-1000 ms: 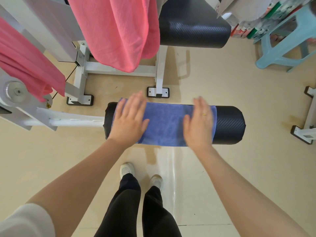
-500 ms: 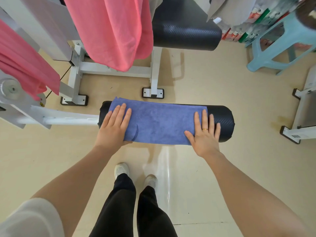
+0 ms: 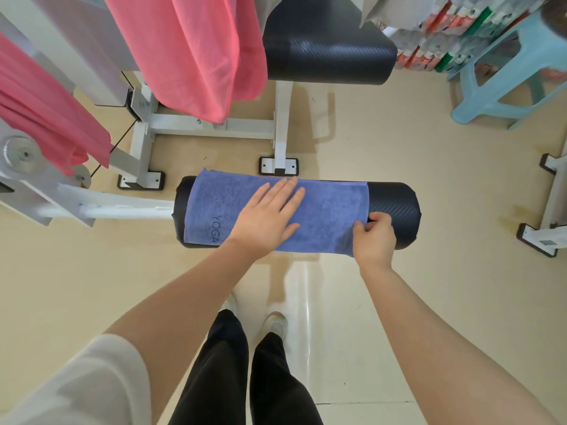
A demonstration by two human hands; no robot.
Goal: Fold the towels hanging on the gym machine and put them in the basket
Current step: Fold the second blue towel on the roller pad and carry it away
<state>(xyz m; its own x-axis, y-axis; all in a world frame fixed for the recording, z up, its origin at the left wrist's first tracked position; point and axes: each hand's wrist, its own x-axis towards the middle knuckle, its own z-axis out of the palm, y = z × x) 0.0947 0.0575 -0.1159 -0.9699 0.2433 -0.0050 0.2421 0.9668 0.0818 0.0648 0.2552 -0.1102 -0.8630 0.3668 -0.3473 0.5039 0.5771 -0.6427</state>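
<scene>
Blue terry towel [image 3: 319, 216] lies draped over the black padded foam roller [image 3: 395, 210]; left hand [image 3: 265, 217] presses flat on its middle, fingers straight; right hand [image 3: 372, 237] pinches its roller-side right edge.

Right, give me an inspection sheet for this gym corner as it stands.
Surface: black foam roller on a white machine arm, over a beige floor.
Job's things: blue towel draped over the roller, marked YOGA; two pink towels hang on the machine. Basket: nothing seen.
Clutter: stacked packages at the top right.
Hands: left hand lies flat on the blue towel; right hand has its fingers pinching the towel's right edge.
Cables: thin black cable by the machine's white frame.
Surroundings: second black pad behind, light blue plastic stool, another white frame on the right.
</scene>
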